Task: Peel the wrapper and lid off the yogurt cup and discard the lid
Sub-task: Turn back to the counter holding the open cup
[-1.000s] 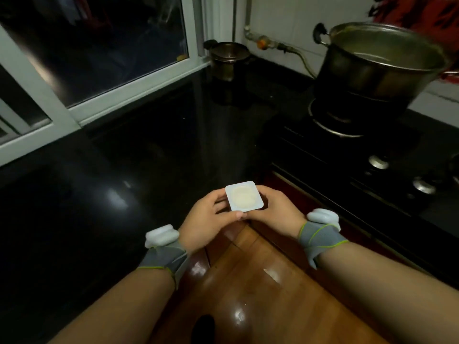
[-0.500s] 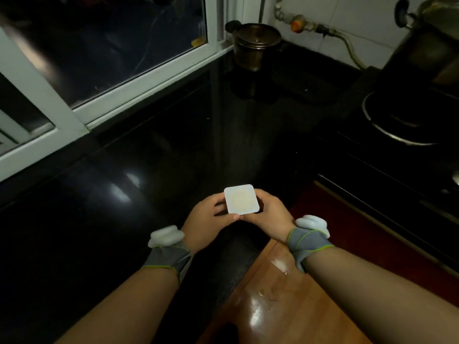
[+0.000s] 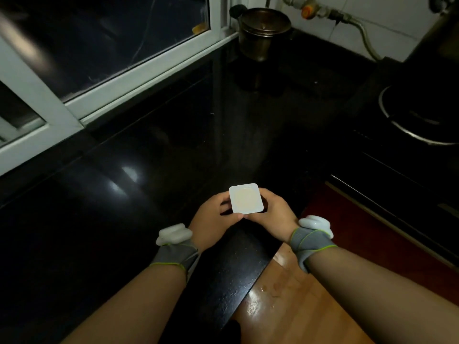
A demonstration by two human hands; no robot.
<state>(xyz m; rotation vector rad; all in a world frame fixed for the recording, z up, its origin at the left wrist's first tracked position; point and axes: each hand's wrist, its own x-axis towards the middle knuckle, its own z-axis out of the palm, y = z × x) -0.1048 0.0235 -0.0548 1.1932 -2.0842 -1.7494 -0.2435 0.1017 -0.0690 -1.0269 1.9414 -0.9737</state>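
You hold the yogurt cup (image 3: 246, 199) between both hands over the near edge of the black tabletop (image 3: 149, 170), lid (image 3: 246, 200) up and level, probably so nothing spills; left hand (image 3: 214, 220) fingers (image 3: 224, 198) are wrapped round its left side, right hand (image 3: 274, 216) fingers curl against the right side, thumb tips meeting at the near rim. The lid looks sealed flat, no corner lifted; that two-sided hold likely steadies the cup while a thumb hunts for a peel tab. A brass pot (image 3: 263, 33) sits well apart by the window.

Yogurt cup (image 3: 246, 199) between left hand (image 3: 213, 223) and right hand (image 3: 273, 217) — above countertop (image 3: 149, 170).
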